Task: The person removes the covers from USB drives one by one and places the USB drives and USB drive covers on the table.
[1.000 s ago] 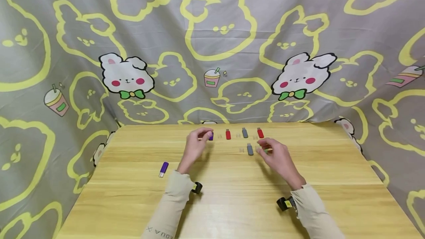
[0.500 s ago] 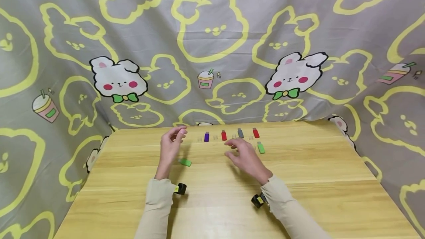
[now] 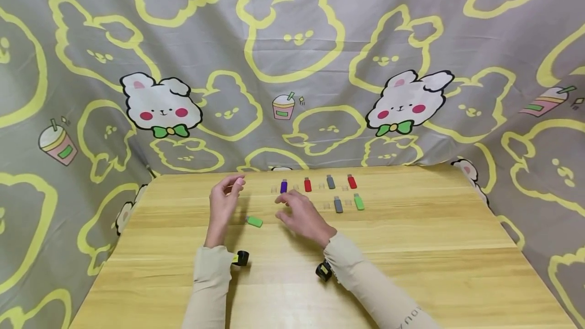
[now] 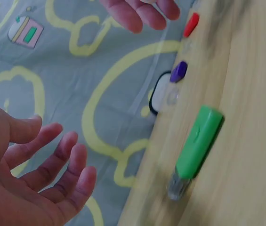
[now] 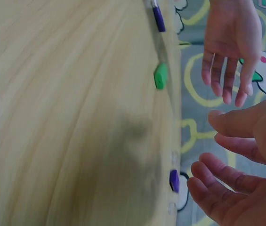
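My left hand (image 3: 223,209) hovers over the table left of a green USB stick (image 3: 254,222), fingers loosely bent and nothing between them. To the right of that stick hangs my right hand (image 3: 301,217), its fingers relaxed and holding nothing. The green stick lies slanted, its clear end (image 4: 177,185) showing in the left wrist view. Just beyond the right fingertips is a purple USB stick (image 3: 284,186) in the back row. Another purple USB stick (image 5: 158,18) shows in the right wrist view; in the head view the left arm hides it.
The back row continues with a red stick (image 3: 307,184), a grey one (image 3: 331,182) and another red one (image 3: 352,182). In front lie a grey stick (image 3: 338,204) and a green one (image 3: 358,202). Small clear caps (image 3: 326,206) sit beside them. A printed curtain (image 3: 320,90) hangs behind the table.
Both hands have moved left: the left from the back-row purple stick, the right from the front green and grey sticks. The slanted green stick, hidden before, is now visible; the view shifted slightly.
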The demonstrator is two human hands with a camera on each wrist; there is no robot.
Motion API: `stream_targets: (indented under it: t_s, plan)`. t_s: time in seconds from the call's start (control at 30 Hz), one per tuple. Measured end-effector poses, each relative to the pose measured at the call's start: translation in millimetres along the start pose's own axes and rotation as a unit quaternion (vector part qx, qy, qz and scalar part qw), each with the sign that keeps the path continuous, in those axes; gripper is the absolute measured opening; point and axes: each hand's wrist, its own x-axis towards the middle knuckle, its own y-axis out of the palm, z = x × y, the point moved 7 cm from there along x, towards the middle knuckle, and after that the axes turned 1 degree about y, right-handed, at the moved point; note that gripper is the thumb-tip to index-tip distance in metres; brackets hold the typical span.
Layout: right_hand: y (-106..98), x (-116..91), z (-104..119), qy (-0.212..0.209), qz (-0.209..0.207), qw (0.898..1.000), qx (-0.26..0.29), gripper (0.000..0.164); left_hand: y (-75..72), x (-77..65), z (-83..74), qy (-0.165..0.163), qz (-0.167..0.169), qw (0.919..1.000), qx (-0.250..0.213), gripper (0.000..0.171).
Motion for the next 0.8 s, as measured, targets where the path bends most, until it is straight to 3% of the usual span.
stream_targets:
  t_s: [0.27,0.47,0.8]
  plan:
    - [28,17,12,0.006,0.027,0.999,-0.04,0.031,-12.7,4.4,20.5,-0.01,-0.009,0.9995,0.028,0.027]
    - [46,30,21,0.023,0.047,0.997,-0.055,0.033,-17.5,4.9,26.8,-0.024,-0.005,0.9988,0.042,0.029]
    - [68,43,28,0.017,0.061,0.993,-0.101,0.031,-15.5,3.8,34.3,-0.054,0.011,0.9973,0.049,0.03]
